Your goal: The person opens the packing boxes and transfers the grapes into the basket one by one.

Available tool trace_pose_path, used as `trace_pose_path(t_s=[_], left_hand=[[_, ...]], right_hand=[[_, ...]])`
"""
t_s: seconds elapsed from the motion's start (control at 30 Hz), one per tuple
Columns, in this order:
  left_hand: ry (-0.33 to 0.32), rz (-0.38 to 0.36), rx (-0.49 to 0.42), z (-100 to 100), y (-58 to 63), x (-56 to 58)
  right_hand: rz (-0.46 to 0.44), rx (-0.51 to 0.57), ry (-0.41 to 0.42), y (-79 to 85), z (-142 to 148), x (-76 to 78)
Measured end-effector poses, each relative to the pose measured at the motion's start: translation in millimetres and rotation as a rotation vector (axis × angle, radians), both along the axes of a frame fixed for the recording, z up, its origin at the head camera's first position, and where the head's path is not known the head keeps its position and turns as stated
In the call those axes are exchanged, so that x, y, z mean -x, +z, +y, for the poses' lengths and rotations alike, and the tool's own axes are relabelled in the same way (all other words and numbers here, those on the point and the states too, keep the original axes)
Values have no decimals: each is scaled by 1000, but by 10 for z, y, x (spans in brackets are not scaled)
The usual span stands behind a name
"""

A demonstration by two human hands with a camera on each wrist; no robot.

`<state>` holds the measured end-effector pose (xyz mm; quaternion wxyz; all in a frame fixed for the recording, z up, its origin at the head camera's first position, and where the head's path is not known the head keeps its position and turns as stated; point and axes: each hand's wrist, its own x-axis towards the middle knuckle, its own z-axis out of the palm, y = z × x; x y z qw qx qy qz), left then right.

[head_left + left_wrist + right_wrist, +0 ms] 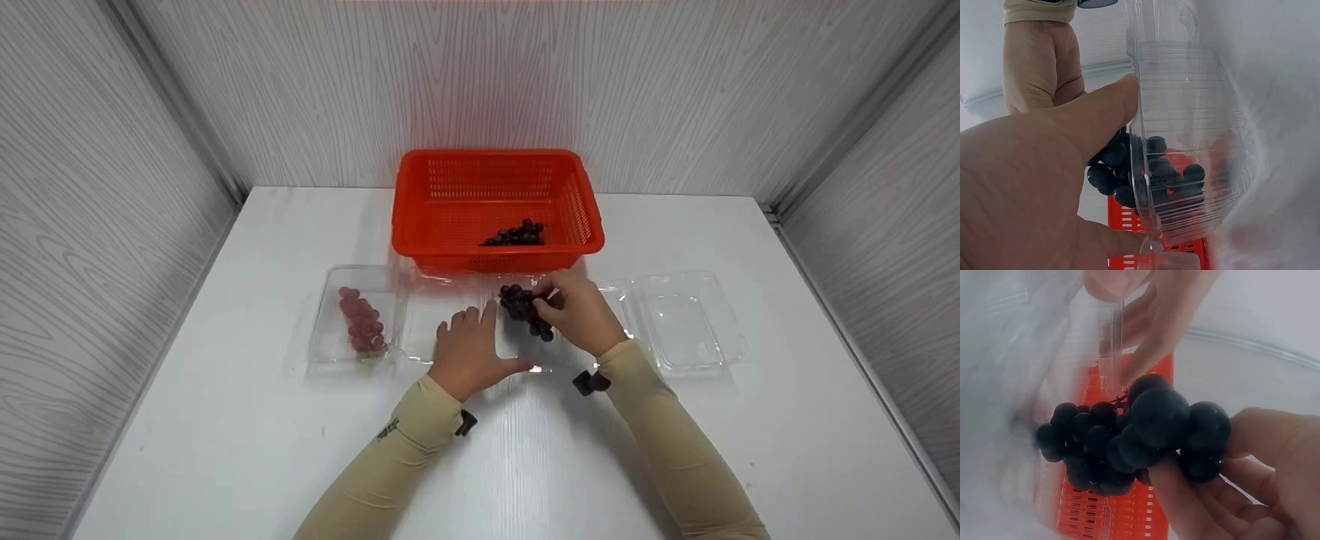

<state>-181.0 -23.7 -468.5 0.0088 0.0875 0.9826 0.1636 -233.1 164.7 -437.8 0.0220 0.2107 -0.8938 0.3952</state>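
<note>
My right hand (583,313) pinches a bunch of dark grapes (517,304) between thumb and fingers, over a clear plastic container (517,352). In the right wrist view, the grapes hang in a cluster from the fingers (1174,495), with a bit of stem showing. Beside that container, my left hand (471,356) is spread, its thumb at the front rim and its fingers stretched toward the back. The left wrist view has the thumb (1109,101) against the rim of the ribbed clear wall (1185,95), and some dark grapes show through the plastic.
An orange-red basket (495,261) stands at the back with more dark grapes (519,235) inside. At left, a bunch of pinkish-red grapes (362,321) lies in a clear container (324,330). Another clear plastic tray section (686,322) lies on the right of the white table (510,465).
</note>
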Motion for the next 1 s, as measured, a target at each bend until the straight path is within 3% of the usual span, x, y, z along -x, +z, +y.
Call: trace_pose_path(t_s=[0.33,0.57,0.73,1.0], left_hand=[[2,-17,-16,30,-37,-8],[14,-18,-17,12,18,-4],[16,-18,-13,13,44,-8],[17,-22,12,41,-3,-4]], right_hand=[[-18,104,-3,21,102,-112],[5,254,-30,429,49,-333],[22,335,-79,528,62,-353],[86,526,-74,618,75,-288]])
